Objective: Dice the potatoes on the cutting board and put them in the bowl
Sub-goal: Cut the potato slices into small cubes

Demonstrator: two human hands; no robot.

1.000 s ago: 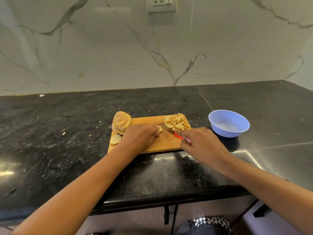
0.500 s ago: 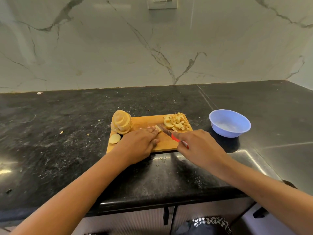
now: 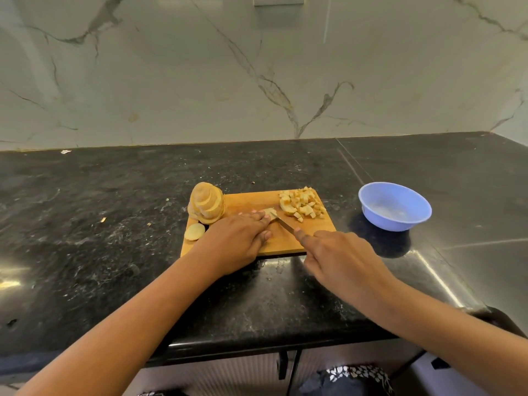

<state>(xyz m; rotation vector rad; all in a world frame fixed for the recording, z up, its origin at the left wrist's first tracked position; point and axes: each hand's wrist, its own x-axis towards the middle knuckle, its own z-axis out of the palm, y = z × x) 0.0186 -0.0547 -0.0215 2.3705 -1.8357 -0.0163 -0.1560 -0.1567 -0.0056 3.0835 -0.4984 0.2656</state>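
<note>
In the head view, the left hand (image 3: 237,241) is lying palm down at the frame's centre, fingers together and nearly straight, their tips pressing a small pale potato piece (image 3: 270,212) onto the rectangular wooden cutting board (image 3: 251,200). The right hand (image 3: 340,258) is gripping a steel-bladed knife (image 3: 283,222), its handle hidden in the fist and the forefinger stretching along the blade's back. The blade is touching the potato piece just beside the left fingertips.

The board is sitting on a speckled black stone countertop (image 3: 114,224) under a white veined marble wall (image 3: 200,81). A heap of diced potato (image 3: 303,205) is occupying the board's upper right corner, a leaning stack of round potato slices (image 3: 207,202) its upper left. A round light-blue plastic bowl (image 3: 368,218) is standing right of the board, apart from it.

The knife's long axis is running from lower right to upper left, tip pointing upper left.
</note>
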